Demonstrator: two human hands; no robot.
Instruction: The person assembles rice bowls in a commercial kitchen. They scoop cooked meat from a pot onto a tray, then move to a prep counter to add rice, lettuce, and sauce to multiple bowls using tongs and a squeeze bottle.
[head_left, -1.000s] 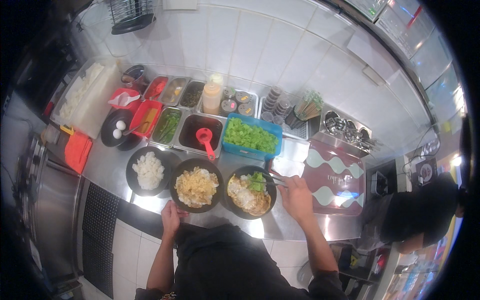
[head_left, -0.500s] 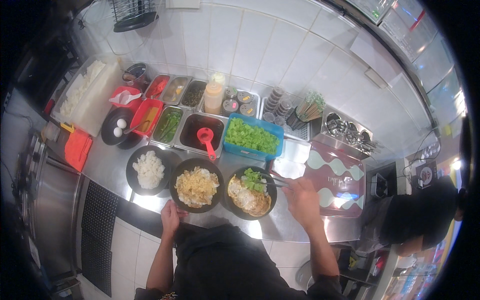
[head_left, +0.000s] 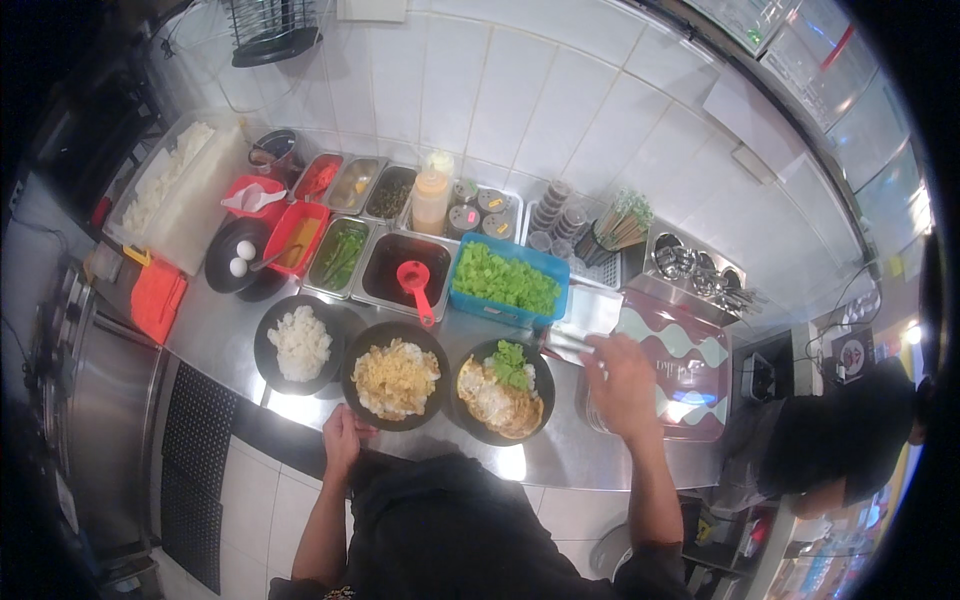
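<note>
The steel table [head_left: 215,320] carries three black bowls along its near edge. The right hand [head_left: 622,385] has pulled back from the right-hand bowl [head_left: 500,392], now topped with greens, toward the patterned tray [head_left: 690,375], its grip pinching tongs [head_left: 570,346]. The left hand [head_left: 342,436] stays at the near edge, grip curled on it, below the noodle bowl [head_left: 396,376].

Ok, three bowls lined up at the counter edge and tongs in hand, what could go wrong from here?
1. The middle bowl sits close to the counter's front edge, right by the left hand; a nudge could tip it off.
2. The right hand holds tongs just beside the bowl with greens; a swing could clip its rim.
3. The red ladle has its handle pointing out towards the bowls, so a reach across may snag it.
</note>
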